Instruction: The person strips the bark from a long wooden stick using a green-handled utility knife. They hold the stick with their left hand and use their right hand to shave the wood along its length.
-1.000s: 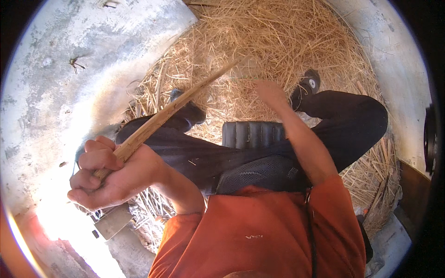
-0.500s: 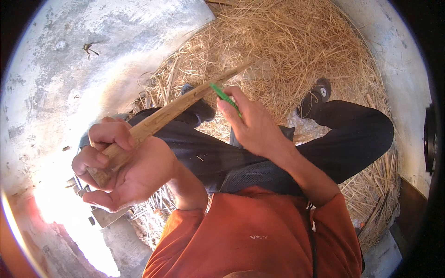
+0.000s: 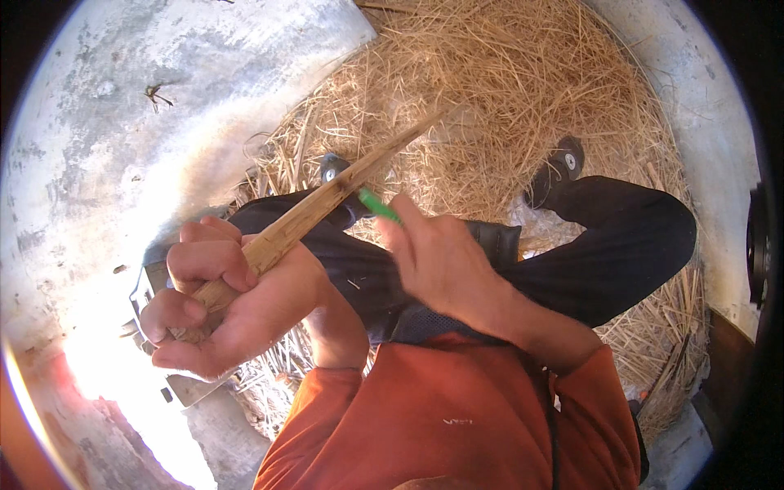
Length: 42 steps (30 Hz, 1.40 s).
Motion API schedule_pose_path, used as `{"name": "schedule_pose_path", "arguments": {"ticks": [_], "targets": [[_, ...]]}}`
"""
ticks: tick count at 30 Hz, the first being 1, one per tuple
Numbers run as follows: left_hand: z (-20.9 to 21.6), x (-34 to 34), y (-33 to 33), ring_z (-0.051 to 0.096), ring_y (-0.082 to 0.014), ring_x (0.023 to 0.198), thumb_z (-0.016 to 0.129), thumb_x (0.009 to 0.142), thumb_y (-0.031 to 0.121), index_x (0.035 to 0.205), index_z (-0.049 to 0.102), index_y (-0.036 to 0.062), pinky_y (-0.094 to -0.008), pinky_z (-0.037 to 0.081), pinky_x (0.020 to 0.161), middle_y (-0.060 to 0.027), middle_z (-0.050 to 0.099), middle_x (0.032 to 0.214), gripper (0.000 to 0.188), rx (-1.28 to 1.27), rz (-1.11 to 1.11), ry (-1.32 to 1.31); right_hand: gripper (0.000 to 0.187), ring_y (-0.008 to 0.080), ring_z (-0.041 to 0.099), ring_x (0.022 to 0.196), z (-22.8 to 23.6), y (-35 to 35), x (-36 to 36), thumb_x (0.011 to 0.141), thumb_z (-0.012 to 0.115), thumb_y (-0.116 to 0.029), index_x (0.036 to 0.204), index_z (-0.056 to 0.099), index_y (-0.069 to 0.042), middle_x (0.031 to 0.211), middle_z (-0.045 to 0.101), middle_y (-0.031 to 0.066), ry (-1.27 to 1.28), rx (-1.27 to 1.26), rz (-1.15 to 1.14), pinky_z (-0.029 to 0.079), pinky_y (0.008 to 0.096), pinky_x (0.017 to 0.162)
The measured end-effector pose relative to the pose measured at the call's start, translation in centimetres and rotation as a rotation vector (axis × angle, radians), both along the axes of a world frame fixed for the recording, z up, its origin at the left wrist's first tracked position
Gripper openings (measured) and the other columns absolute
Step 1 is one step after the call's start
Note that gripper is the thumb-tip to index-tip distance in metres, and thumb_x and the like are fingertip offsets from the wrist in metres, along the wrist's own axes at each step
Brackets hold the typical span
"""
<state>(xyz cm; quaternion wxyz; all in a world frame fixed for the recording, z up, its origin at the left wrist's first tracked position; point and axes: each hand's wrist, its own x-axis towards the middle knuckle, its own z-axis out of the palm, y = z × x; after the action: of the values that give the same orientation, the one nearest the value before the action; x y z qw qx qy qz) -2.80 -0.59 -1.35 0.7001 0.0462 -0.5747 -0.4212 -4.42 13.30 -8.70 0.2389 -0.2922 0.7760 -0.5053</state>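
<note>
A long, tapered wooden stick (image 3: 314,214) slants across the view, its thin end pointing up and away to the right over the straw. My left hand (image 3: 269,294) is closed around its thick lower end, fingers wrapped over the wood. About halfway along the stick there is a dark spot. My right hand (image 3: 449,265) is closed on a slim green tool (image 3: 380,207), most of which its fingers hide. The tool's green end lies right at the stick's near side; whether they touch I cannot tell. The right hand is slightly blurred.
Dry straw (image 3: 506,73) covers the floor ahead and beside my legs. My dark-trousered legs (image 3: 604,245) are bent, with a shoe (image 3: 565,159) at the right. A pale, worn curved wall (image 3: 106,155) rises at the left. Below my left hand sits a partly hidden metal object (image 3: 184,390).
My right hand and the green tool have moved down and slightly left, toward me along the stick. My left hand, still gripping the stick, has shifted slightly right.
</note>
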Motion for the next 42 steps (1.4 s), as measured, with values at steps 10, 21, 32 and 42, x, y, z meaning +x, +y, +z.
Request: {"name": "schedule_pose_path", "arguments": {"ticks": [10,21,32,42], "targets": [[0.2,-0.3,0.0,0.013,-0.0064,0.038,0.025,0.095,0.046,0.069,0.030,0.0179,-0.0221,0.015,0.037,0.0006,0.025,0.038,0.039,-0.074,0.129,-0.120,0.029,0.0428,0.058,0.053,-1.4,-0.4,-0.5,0.096,0.043,-0.031,0.090,0.048,-0.003,0.052,0.054,0.0229,0.055,-0.010,-0.057,0.046,0.0504,0.047],[-0.1,0.8,-0.7,0.013,-0.0079,0.038,0.024,0.093,0.044,0.066,0.030,0.0174,-0.0222,0.015,0.039,-0.0019,0.025,0.035,0.038,-0.008,-0.059,-0.034,0.030,0.0436,0.054,0.051,-6.1,-0.2,-2.3,0.097,0.043,-0.028,0.093,0.051,0.000,0.052,0.052,0.0225,0.180,0.120,-0.147,0.042,0.0513,0.048],[-0.1,0.8,-1.1,0.012,-0.0068,0.038,0.024,0.093,0.041,0.065,0.028,0.0168,-0.0216,0.014,0.039,-0.0010,0.025,0.035,0.037,-0.075,-0.103,-0.035,0.034,0.0458,0.053,0.053,-5.8,0.1,-3.0,0.096,0.043,-0.032,0.095,0.053,0.000,0.054,0.052,0.0236,0.118,0.115,-0.098,0.040,0.0519,0.051],[-0.6,1.4,-1.2,0.010,-0.0080,0.040,0.025,0.092,0.039,0.064,0.026,0.0173,-0.0244,0.011,0.040,-0.0002,0.024,0.036,0.035,-0.154,-0.235,-0.095,0.038,0.0443,0.059,0.061,-10.2,2.1,-5.2,0.097,0.040,-0.034,0.096,0.052,0.002,0.066,0.058,0.0277,0.162,0.311,-0.174,0.044,0.0522,0.053]]}}
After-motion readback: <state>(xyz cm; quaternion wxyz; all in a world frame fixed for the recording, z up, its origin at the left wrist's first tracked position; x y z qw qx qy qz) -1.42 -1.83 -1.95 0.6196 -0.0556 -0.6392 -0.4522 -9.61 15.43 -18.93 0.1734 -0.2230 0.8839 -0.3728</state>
